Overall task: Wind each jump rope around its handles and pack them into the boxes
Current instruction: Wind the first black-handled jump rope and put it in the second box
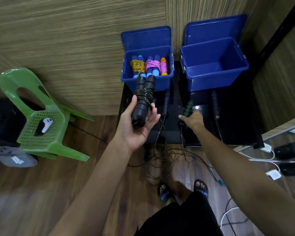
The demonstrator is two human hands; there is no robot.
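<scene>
My left hand [136, 126] holds a wound black jump rope [143, 99], its two handles side by side and pointing toward the left blue box [162, 83]. That box holds several wound ropes with blue and orange handles [149, 66]. The right blue box [216, 80] has nothing in it. My right hand [193, 120] grips a black handle with green rings [187, 109] lying on the black table [237, 120]. Two more black handles [166, 103] [215, 103] lie on the table, and their ropes hang down onto the floor in a loose tangle [162, 159].
Both box lids stand open against the wooden wall [66, 40]. A green plastic chair [46, 133] with a white and black controller [44, 126] stands at the left. Cables and black adapters [289, 150] lie on the floor at the right. My sandalled feet [182, 189] stand below the table.
</scene>
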